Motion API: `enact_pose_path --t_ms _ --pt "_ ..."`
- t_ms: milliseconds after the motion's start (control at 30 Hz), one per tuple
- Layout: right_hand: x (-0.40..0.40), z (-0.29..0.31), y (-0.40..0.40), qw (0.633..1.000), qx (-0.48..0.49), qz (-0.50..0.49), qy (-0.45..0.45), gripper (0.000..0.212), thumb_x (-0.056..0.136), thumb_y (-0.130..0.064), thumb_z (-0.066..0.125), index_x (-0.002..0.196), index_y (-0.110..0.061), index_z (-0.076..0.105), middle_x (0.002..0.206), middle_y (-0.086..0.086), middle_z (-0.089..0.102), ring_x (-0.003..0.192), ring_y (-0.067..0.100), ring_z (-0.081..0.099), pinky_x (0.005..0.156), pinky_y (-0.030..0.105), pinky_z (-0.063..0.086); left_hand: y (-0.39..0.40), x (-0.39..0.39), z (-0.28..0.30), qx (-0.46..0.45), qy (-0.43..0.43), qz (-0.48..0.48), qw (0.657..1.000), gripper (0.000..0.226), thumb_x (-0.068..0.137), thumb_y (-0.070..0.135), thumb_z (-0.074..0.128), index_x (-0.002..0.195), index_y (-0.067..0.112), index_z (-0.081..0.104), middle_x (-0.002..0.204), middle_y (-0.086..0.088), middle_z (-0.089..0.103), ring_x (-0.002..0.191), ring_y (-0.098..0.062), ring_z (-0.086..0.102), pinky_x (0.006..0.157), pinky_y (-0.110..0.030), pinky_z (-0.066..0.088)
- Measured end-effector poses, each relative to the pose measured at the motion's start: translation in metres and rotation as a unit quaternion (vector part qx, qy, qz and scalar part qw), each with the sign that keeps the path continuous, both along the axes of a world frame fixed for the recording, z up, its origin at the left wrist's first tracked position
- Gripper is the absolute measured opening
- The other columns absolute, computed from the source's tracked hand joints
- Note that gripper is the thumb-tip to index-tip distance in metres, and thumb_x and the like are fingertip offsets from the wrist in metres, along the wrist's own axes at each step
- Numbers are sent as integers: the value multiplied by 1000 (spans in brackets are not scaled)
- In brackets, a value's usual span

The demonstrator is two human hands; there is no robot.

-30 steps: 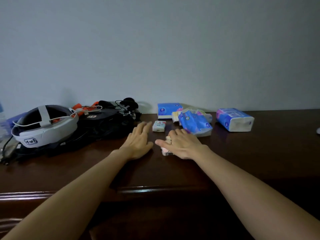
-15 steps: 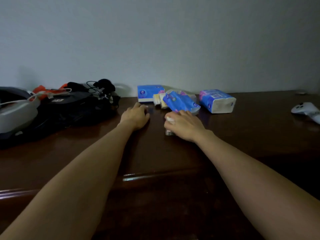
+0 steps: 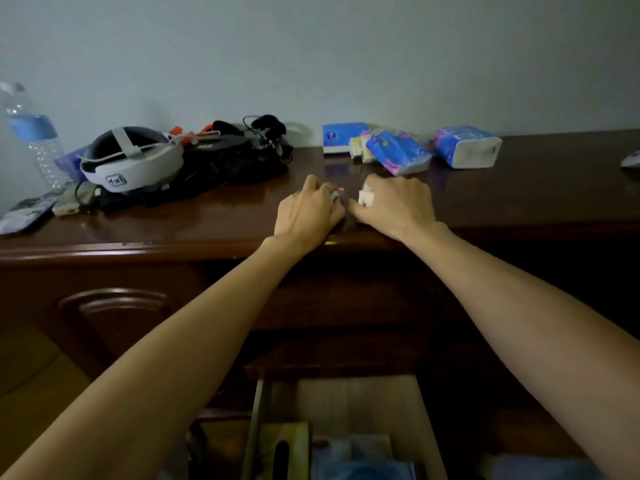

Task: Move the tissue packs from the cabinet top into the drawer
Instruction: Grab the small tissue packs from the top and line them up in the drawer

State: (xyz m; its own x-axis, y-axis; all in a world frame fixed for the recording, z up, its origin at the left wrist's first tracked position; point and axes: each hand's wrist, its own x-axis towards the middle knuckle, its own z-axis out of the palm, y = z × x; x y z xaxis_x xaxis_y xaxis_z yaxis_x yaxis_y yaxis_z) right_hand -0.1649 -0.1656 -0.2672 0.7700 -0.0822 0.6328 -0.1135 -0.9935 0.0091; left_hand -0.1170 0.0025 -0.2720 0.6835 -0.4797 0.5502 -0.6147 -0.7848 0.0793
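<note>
My left hand (image 3: 306,213) is closed around a small tissue pack (image 3: 337,194); only its white and red end pokes out past my fingers. My right hand (image 3: 398,204) grips another small white tissue pack (image 3: 365,198), mostly hidden under my fingers. Both hands sit near the front edge of the dark wooden cabinet top (image 3: 207,223). Against the wall lie more tissue packs: a blue one (image 3: 343,137), small yellowish ones (image 3: 360,150), a tilted blue one (image 3: 398,152) and a larger blue and white one (image 3: 465,145). Below, the open drawer (image 3: 360,403) holds some blue items.
A white and black headset (image 3: 131,159) and a heap of black cables and gear (image 3: 235,150) fill the left of the cabinet top. A water bottle (image 3: 33,133) stands at the far left. A white object (image 3: 630,161) peeks in at the right edge.
Both hands closed on small packs and drew back toward the front edge. My view dropped lower, bringing the open drawer into sight.
</note>
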Motion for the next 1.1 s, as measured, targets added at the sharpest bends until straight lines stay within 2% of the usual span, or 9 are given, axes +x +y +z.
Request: enact_pose_path --t_ms 200,367,433,567,700,800,867,933,1100 --pt "-93 -76 38 976 60 105 -182 33 86 -55 61 94 -24 66 79 -3 69 69 20 67 49 30 47 51 -97 -67 -81 -105 -61 989 39 97 32 55 134 19 60 126 -7 59 101 -25 66 51 -33 51" --pt "-155 -204 48 977 204 42 33 38 85 -65 52 90 -29 63 77 -9 69 66 14 66 53 26 48 79 -136 -177 -54 -2 -73 996 37 97 32 54 131 17 62 125 -5 58 97 -22 66 51 -31 52" --pt "-165 -247 44 900 395 -64 174 50 79 -76 47 87 -30 65 79 -9 69 73 15 66 68 33 56 89 -142 -223 -48 118 -19 992 39 98 36 53 133 19 61 129 -1 55 97 -20 66 59 -26 49" --pt "-181 -310 33 601 735 -195 247 63 80 -73 63 108 -17 71 99 11 73 85 27 71 64 32 56 110 -149 -310 -39 309 89 946 39 100 42 49 127 19 62 128 2 52 85 -13 61 68 -22 42" --pt "-184 -354 46 475 812 -155 301 62 79 -67 70 110 -14 70 92 10 73 77 22 68 53 26 54 116 -159 -372 -77 437 95 891 36 98 44 48 120 22 66 124 1 56 83 -15 61 62 -28 46" --pt "-178 -373 68 416 849 -94 311 46 83 -44 75 114 -11 70 96 9 75 87 21 69 64 28 58 103 -165 -389 -315 613 62 722 48 97 35 49 145 30 52 136 3 59 112 -9 61 90 -31 54" --pt "-173 -383 82 401 857 -66 318 41 84 -30 78 119 -11 67 107 13 75 96 25 71 71 32 60 98 -165 -393 -409 670 81 614 47 101 28 46 147 34 48 135 7 58 111 -3 58 83 -22 49" --pt "-170 -391 91 428 840 -50 330 50 81 -27 82 124 -11 62 109 12 76 98 26 74 72 34 62 101 -162 -398 -429 700 109 561 42 100 27 48 141 28 55 129 -4 63 111 -18 63 85 -32 53" --pt "-157 -398 106 498 805 -42 319 61 71 -51 86 115 -18 62 92 -2 79 81 15 77 57 23 57 111 -159 -400 -432 722 143 521 42 95 43 62 125 14 61 119 -17 69 108 -32 67 97 -49 55"
